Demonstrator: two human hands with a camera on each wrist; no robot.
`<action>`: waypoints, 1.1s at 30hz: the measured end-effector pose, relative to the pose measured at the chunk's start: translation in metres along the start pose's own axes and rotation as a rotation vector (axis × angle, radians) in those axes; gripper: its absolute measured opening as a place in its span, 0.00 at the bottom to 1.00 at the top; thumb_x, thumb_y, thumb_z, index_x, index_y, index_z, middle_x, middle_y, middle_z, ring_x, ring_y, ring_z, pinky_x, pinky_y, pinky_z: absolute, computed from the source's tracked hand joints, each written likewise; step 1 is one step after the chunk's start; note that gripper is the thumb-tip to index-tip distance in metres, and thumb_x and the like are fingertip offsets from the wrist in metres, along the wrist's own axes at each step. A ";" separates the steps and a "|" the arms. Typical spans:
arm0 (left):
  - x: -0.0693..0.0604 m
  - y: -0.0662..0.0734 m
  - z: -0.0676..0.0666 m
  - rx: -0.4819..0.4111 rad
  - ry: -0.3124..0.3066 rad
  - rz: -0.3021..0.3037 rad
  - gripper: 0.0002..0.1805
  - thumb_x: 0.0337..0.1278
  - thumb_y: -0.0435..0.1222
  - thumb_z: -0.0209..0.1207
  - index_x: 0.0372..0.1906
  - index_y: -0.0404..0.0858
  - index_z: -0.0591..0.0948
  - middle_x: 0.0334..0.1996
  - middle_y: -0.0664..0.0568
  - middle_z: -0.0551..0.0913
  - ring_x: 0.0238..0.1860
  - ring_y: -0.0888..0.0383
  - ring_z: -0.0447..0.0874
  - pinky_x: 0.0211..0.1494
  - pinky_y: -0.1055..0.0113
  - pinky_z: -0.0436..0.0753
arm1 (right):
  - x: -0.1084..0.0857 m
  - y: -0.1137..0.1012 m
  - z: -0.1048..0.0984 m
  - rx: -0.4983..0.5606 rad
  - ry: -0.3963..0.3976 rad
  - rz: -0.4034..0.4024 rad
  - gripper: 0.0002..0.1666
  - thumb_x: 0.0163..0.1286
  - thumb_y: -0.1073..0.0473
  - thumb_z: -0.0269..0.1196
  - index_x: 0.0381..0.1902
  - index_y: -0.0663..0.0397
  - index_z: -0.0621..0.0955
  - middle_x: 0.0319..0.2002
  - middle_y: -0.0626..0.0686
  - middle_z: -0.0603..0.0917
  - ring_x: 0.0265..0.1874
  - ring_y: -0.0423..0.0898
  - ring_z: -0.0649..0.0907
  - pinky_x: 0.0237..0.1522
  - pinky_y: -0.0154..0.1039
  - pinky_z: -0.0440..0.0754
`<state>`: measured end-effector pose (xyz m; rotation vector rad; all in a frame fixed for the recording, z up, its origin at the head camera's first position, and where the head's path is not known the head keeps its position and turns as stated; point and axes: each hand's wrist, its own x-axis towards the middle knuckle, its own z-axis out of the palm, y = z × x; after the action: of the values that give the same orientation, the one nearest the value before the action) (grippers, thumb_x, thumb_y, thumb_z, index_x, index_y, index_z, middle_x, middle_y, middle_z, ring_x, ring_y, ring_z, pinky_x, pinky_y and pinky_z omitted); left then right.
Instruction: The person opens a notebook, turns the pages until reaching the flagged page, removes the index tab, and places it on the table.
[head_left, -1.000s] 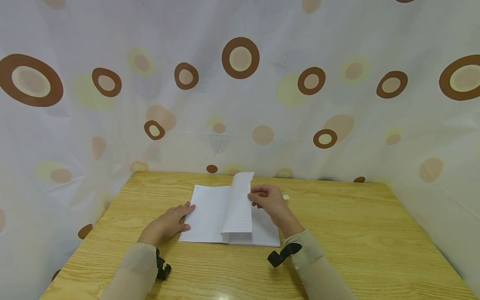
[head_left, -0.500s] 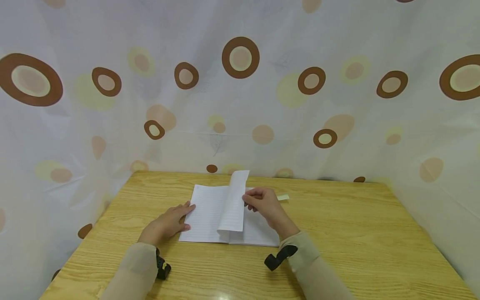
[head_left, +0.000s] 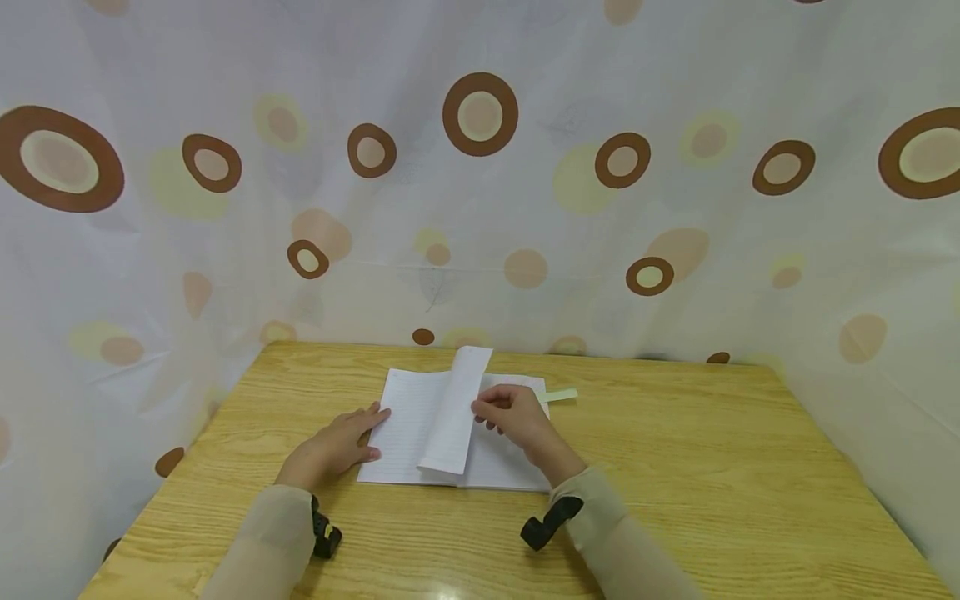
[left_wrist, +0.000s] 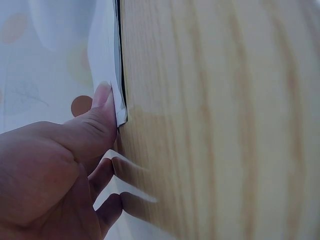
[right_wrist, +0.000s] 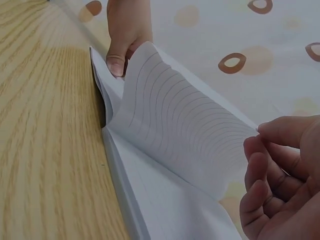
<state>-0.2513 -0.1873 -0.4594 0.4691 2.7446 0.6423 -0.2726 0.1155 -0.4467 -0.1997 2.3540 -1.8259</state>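
An open notebook (head_left: 408,425) with lined pages lies on the wooden table. One lined page (right_wrist: 180,115) stands raised and curved over the middle of it. My right hand (head_left: 517,417) pinches this page's free edge between thumb and forefinger; the other fingers are curled. On the left, my left hand (head_left: 337,446) rests at the notebook's outer edge. Its thumb (left_wrist: 102,102) lies on the paper, and its other fingers are spread on the table beside it. A pale yellow-green paper tab (head_left: 561,395) sticks out past the notebook's right edge.
The wooden table (head_left: 712,475) stretches around the notebook on all sides. Behind it hangs a pale curtain (head_left: 525,208) with brown and beige circles. A black strap camera (head_left: 551,523) sits on the right wrist and another (head_left: 325,529) on the left.
My right hand has moved left, carrying the page's edge further over the left side. More of the right page and the paper tab shows now. The left hand stays put.
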 end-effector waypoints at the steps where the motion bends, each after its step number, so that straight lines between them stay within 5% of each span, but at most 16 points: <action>1: 0.000 0.000 0.000 -0.003 0.001 0.001 0.37 0.64 0.38 0.61 0.76 0.39 0.62 0.76 0.40 0.53 0.74 0.36 0.50 0.72 0.39 0.53 | 0.000 0.001 0.001 -0.003 -0.002 -0.002 0.08 0.67 0.58 0.68 0.38 0.58 0.86 0.30 0.53 0.86 0.29 0.49 0.81 0.28 0.35 0.76; 16: -0.001 -0.001 0.000 -0.002 0.004 0.016 0.36 0.65 0.38 0.61 0.76 0.38 0.62 0.76 0.40 0.53 0.74 0.35 0.50 0.72 0.39 0.54 | -0.001 0.009 0.013 -0.011 0.015 -0.051 0.07 0.68 0.59 0.67 0.37 0.57 0.85 0.31 0.51 0.85 0.28 0.45 0.81 0.28 0.36 0.77; 24: 0.000 -0.001 0.000 0.018 -0.009 0.035 0.30 0.72 0.32 0.53 0.76 0.37 0.62 0.76 0.39 0.53 0.74 0.34 0.50 0.72 0.39 0.53 | -0.002 0.010 0.018 -0.010 0.030 -0.124 0.06 0.68 0.61 0.66 0.38 0.58 0.86 0.31 0.51 0.85 0.26 0.46 0.82 0.31 0.37 0.81; 33: 0.004 -0.012 0.000 -0.115 0.008 0.119 0.27 0.75 0.30 0.44 0.75 0.34 0.61 0.74 0.34 0.54 0.73 0.32 0.49 0.72 0.39 0.52 | -0.006 0.009 0.024 -0.061 -0.080 -0.145 0.09 0.71 0.61 0.63 0.45 0.58 0.86 0.37 0.51 0.87 0.29 0.54 0.84 0.27 0.34 0.76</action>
<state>-0.2585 -0.1961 -0.4658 0.6073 2.6846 0.8275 -0.2622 0.0960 -0.4609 -0.4530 2.3976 -1.7722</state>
